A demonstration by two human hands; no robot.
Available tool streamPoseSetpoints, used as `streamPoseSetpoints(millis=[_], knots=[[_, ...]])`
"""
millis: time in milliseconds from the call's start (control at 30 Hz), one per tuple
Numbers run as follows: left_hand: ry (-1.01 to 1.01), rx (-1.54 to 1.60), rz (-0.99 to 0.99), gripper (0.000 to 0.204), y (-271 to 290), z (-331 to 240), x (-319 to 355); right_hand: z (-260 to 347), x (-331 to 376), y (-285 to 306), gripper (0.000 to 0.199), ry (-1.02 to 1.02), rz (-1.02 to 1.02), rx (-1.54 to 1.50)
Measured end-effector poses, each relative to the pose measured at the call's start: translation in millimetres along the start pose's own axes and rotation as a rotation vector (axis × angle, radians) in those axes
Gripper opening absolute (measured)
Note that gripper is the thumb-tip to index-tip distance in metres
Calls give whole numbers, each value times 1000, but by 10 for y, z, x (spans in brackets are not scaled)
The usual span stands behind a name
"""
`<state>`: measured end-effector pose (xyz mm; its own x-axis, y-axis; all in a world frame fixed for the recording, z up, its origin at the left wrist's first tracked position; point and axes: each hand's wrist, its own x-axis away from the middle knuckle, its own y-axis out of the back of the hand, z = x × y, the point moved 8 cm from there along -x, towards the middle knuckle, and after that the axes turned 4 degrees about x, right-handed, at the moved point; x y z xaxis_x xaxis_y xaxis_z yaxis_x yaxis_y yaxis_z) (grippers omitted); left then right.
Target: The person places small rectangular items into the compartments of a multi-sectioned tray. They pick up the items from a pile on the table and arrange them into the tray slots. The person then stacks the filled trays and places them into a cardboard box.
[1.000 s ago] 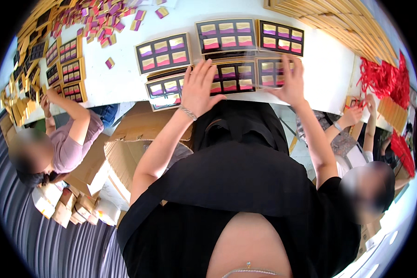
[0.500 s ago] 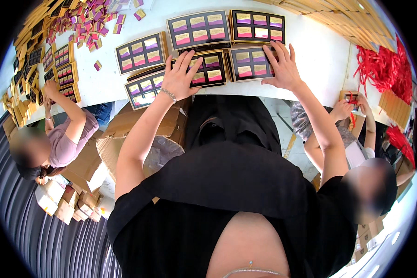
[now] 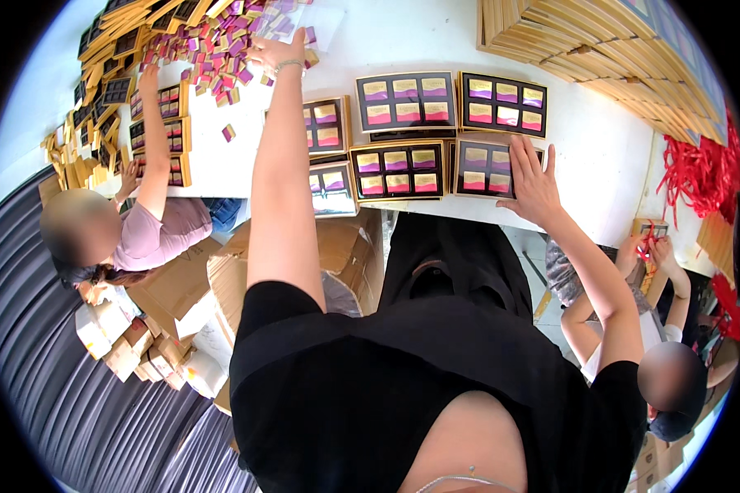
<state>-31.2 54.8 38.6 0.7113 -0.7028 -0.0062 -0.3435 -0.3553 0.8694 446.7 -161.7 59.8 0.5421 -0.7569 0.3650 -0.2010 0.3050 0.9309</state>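
Observation:
My left hand (image 3: pixel 275 51) reaches far across the white table (image 3: pixel 403 33) to the pile of small pink, purple and gold packets (image 3: pixel 214 49), fingers spread at its edge; I cannot tell if it holds any. My right hand (image 3: pixel 531 168) lies flat, fingers apart, on a dark tray with gold rim (image 3: pixel 489 168) holding rows of the packets. Several more such trays lie beside it: one (image 3: pixel 398 170) to its left, two (image 3: pixel 406 102) (image 3: pixel 503 103) behind, and others under my left arm (image 3: pixel 329 123).
A seated person on the left reaches a hand (image 3: pixel 148 78) to trays (image 3: pixel 160 135) at the table's left end. Another person at the lower right handles a small box (image 3: pixel 649 234) near red ribbons (image 3: pixel 699 172). Gold box stacks (image 3: pixel 600 49) fill the far right; cardboard cartons (image 3: pixel 222 271) sit under the table.
My left hand has lifted off the front tray and stretched forward-left to the packet pile. My right hand stays on its tray.

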Motion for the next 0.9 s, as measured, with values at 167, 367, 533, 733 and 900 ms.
streamPoseSetpoints(millis=[167, 367, 533, 733, 900], knots=[[-180, -174, 228, 87, -511, -29, -460, -30, 27, -52, 122, 25, -6, 10], [-921, -405, -90, 40, 309, -263, -272, -23, 0, 740, 113, -26, -448, -161], [-1277, 0, 247, 53, 1414, -388, 2210, 733, -254, 1757, 117, 107, -505, -325], [-1245, 251, 473, 67, 1540, 60, 3198, 1441, -511, 1122, 111, 252, -99, -309], [-949, 43, 323, 99, 1187, 944, 2651, 1477, -735, 692, 110, 332, -200, -130]])
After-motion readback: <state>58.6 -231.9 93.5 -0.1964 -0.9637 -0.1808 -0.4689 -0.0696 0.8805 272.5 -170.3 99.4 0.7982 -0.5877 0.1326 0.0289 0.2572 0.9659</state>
